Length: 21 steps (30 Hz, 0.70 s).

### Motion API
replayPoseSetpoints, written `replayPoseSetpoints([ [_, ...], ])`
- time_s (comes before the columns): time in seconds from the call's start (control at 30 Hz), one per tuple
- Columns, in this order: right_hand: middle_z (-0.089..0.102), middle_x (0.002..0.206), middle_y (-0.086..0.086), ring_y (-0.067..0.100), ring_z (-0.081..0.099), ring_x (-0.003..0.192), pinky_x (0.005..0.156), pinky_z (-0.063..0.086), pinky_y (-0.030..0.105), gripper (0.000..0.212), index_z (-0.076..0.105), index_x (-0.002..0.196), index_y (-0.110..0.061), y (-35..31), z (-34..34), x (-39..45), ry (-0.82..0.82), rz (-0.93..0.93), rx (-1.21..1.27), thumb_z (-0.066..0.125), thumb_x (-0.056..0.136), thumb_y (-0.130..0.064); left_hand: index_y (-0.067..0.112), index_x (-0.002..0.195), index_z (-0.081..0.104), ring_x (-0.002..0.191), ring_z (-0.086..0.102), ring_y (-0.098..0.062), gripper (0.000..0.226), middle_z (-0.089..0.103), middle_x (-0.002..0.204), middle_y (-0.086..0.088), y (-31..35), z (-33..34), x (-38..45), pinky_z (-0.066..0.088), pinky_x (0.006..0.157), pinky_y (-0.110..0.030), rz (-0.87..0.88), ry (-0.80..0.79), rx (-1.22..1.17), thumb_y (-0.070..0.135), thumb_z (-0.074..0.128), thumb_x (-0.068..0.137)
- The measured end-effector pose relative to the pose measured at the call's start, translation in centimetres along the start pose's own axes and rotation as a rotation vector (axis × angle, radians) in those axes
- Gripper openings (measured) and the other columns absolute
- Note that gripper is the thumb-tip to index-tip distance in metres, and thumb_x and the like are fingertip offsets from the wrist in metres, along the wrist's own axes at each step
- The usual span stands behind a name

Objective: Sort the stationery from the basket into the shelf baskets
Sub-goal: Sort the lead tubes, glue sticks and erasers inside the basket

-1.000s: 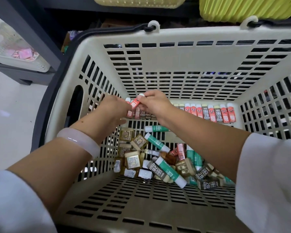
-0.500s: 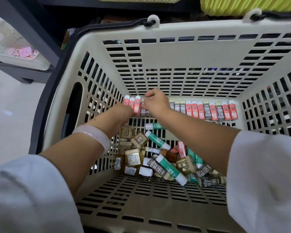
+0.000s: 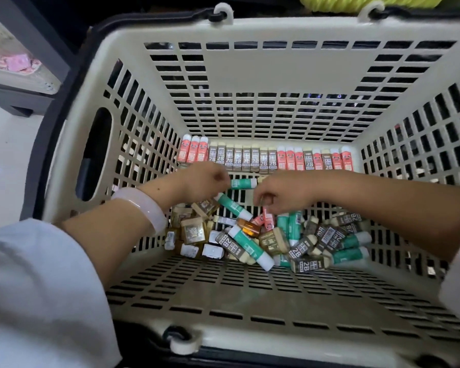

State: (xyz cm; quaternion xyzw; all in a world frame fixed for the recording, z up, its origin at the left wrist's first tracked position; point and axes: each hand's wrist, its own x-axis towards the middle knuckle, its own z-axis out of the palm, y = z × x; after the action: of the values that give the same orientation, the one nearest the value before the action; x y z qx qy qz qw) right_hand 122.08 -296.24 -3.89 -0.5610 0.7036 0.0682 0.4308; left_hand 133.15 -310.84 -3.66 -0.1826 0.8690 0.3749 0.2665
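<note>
Curling downward, your right hand's [image 3: 282,193] fingertips [image 3: 263,205] reach the loose stationery pile [image 3: 266,237] at centre frame; whether they pinch anything, I cannot tell. Your left hand [image 3: 202,181] hangs loosely curled, holding nothing, inside the beige basket [image 3: 250,296].

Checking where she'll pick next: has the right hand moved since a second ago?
Yes. The right hand has come back from the row of erasers lined along the far wall, toward the near side, and now reaches into the loose pile.
</note>
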Motion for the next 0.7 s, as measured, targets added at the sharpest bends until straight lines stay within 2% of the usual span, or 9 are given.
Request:
replayPoseSetpoints([
  [0.07,0.052,0.117,0.002,0.016,0.05,0.101,0.089,0.042,0.03,0.041,0.047,0.13,-0.02,-0.5,0.8,0.2,-0.082,0.0,-0.096,0.054,0.09,-0.02,0.014,0.107,0.059,0.088,0.054,-0.015,0.021,0.055,0.096,0.005,0.3,0.9,-0.1,0.04,0.076,-0.024,0.096,-0.13,0.204,0.022,0.044,0.096],
  [0.17,0.044,0.131,0.004,0.021,0.047,0.115,0.098,0.042,0.035,0.054,0.037,0.139,-0.021,-0.5,1.9,0.1,-0.159,-0.007,-0.121,0.056,0.089,-0.015,0.013,0.11,0.059,0.092,0.053,-0.013,0.022,0.055,0.097,0.005,0.5,1.5,-0.1,0.04,0.083,-0.024,0.132,-0.204,0.299,0.021,0.045,0.096],
  [0.27,0.04,0.134,0.004,0.021,0.041,0.121,0.101,0.035,0.03,0.061,0.033,0.142,-0.018,-0.3,2.4,-0.2,-0.113,-0.039,-0.117,0.06,0.087,-0.023,0.011,0.111,0.058,0.076,0.051,-0.007,0.023,0.056,0.095,0.002,0.4,1.3,0.1,0.038,0.073,-0.023,0.121,-0.187,0.331,0.021,0.043,0.096],
  [0.37,0.044,0.112,0.003,0.018,0.045,0.105,0.085,0.036,0.025,0.053,0.042,0.132,-0.017,-0.6,2.7,0.4,-0.073,-0.02,-0.124,0.063,0.085,-0.03,0.011,0.111,0.058,0.071,0.049,-0.006,0.023,0.054,0.093,0.002,0.3,1.1,0.3,0.037,0.071,-0.024,0.116,-0.162,0.335,0.022,0.043,0.097],
  [0.5,0.05,0.094,-0.004,0.016,0.05,0.092,0.072,0.036,0.023,0.043,0.044,0.121,-0.013,-0.7,2.7,0.6,-0.069,-0.002,0.019,0.064,0.084,-0.025,0.013,0.112,0.057,0.083,0.05,-0.013,0.024,0.054,0.097,0.002,0.4,1.1,0.4,0.036,0.075,-0.025,0.116,-0.184,0.341,0.024,0.043,0.097],
  [0.6,0.046,0.077,-0.011,0.007,0.046,0.07,0.057,0.031,0.018,0.025,0.049,0.107,-0.016,-0.5,2.1,0.4,-0.049,-0.019,0.104,0.061,0.087,-0.023,0.013,0.113,0.058,0.092,0.051,-0.015,0.025,0.057,0.105,-0.001,0.8,0.9,0.4,0.037,0.078,-0.026,0.125,-0.167,0.274,0.025,0.043,0.097],
  [0.7,0.049,0.073,-0.009,0.004,0.048,0.065,0.056,0.034,0.016,0.012,0.053,0.089,-0.021,-0.4,0.7,0.1,0.013,-0.048,0.246,0.061,0.086,-0.027,0.015,0.122,0.051,0.098,0.055,-0.018,0.03,0.058,0.111,-0.003,1.2,0.7,0.2,0.044,0.083,-0.029,0.12,-0.192,0.09,0.026,0.048,0.094],
])
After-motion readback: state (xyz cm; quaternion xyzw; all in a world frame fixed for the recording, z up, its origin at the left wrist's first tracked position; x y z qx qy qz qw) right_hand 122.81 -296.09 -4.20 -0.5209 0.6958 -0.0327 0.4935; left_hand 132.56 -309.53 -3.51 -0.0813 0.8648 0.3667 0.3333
